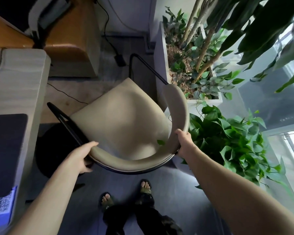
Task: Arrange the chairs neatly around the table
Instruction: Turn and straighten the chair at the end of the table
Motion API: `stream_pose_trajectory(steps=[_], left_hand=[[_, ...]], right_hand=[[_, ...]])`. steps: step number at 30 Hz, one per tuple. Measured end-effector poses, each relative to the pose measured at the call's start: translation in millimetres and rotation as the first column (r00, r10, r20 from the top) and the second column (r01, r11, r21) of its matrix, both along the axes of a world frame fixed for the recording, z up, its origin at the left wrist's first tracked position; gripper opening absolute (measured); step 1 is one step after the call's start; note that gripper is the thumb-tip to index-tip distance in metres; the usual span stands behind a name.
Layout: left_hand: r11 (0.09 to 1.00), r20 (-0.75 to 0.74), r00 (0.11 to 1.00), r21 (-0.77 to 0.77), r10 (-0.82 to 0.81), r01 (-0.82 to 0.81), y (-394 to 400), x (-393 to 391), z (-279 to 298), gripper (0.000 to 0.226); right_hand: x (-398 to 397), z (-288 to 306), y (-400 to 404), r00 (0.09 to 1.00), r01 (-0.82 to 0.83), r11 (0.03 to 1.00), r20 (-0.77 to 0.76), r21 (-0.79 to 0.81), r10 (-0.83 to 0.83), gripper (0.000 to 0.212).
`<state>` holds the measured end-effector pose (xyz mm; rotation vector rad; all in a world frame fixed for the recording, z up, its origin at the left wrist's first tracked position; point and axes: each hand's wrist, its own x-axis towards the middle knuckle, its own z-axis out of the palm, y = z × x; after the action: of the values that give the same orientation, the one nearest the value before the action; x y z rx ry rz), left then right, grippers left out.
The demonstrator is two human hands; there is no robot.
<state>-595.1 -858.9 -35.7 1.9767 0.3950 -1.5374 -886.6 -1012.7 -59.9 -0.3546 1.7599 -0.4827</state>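
Seen from the head camera, a beige armchair (126, 119) is held in the middle of the picture, its seat facing up toward the camera. The seat cushion is smooth and pale, rounded at the back and narrowing to a blunt corner at the front. A curved, padded backrest of the same beige wraps around the near and right sides of the seat, edged below by a thin black frame. Black metal arm rails run forward from both ends of the backrest. A small green leaf (160, 142) lies on the cushion near the backrest.

The left hand (82, 156) is closed around the left end of the backrest, fingers curled over the padded rim where the black rail meets it. The right hand (183, 144) is wrapped over the rim on the right side, thumb on top.

The chair is placed just right of a pale wood-grain tabletop (24, 78), its left rail close to the tabletop edge but apart from it. A dark mat (6, 150) and a blue card with a QR code (0, 207) rest on the tabletop. To the right, a white planter box (161, 53) with leafy plants is very near the chair's right rail, and a bushy green potted plant (227, 143) crowds the backrest beside the right hand. Beyond the chair, a black cable with a power adapter (120, 59) lies on the grey floor (176, 192). Two sandalled feet are seen below the chair.
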Motion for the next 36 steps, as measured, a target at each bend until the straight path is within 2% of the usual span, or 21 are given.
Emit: stream_pose_trajectory(steps=[2,4,5,9,11,13,18,21,23,27,30,36], left_hand=[[0.986,0.071,0.984,-0.045,0.164,-0.161,-4,14,-9,0.048],[0.968,0.187,0.950,-0.077,0.248,-0.238,-9,33,-34,0.075],[0.961,0.211,0.938,-0.095,0.275,-0.261,-15,38,-37,0.078],[0.936,0.237,0.911,-0.182,0.339,-0.301,-41,27,-11,0.050],[0.927,0.243,0.898,-0.180,0.367,-0.331,-45,30,-17,0.039],[0.922,0.247,0.890,-0.160,0.384,-0.353,-45,34,-18,0.018],[0.901,0.185,0.882,-0.077,0.434,-0.428,-42,42,-29,0.029],[0.887,0.122,0.879,-0.036,0.460,-0.460,-32,39,-38,0.033],[0.876,0.082,0.873,0.000,0.481,-0.482,-28,31,-39,0.035],[0.874,0.021,0.876,0.047,0.483,-0.483,-28,14,-34,0.042],[0.869,-0.050,0.868,0.080,0.493,-0.489,-24,1,-32,0.044],[0.886,-0.080,0.886,0.131,0.457,-0.445,-11,-24,-32,0.037]], right_hand=[[8,-2,10,0.995,0.079,0.995,-0.060,0.068,-0.075,0.074],[18,-2,19,0.984,0.155,0.978,-0.108,0.139,-0.141,0.081],[22,-2,22,0.979,0.176,0.973,-0.127,0.148,-0.158,0.082],[26,-7,30,0.971,0.219,0.962,-0.137,0.161,-0.198,0.076],[20,-12,28,0.974,0.206,0.974,-0.113,0.097,-0.195,0.074],[19,-14,30,0.979,0.183,0.982,-0.100,0.044,-0.178,0.066],[7,-12,21,0.993,0.052,0.997,-0.105,0.049,-0.047,0.057],[-1,-6,15,0.995,0.069,0.998,-0.073,0.013,-0.068,0.055],[-6,-5,10,0.996,0.073,0.997,-0.042,0.017,-0.072,0.043],[-8,3,-6,0.998,0.052,0.999,-0.036,-0.011,-0.053,0.054],[-14,5,-22,0.999,-0.016,1.000,-0.034,-0.015,0.016,0.050],[-12,8,-41,0.995,-0.086,0.993,-0.049,-0.075,0.082,0.049]])
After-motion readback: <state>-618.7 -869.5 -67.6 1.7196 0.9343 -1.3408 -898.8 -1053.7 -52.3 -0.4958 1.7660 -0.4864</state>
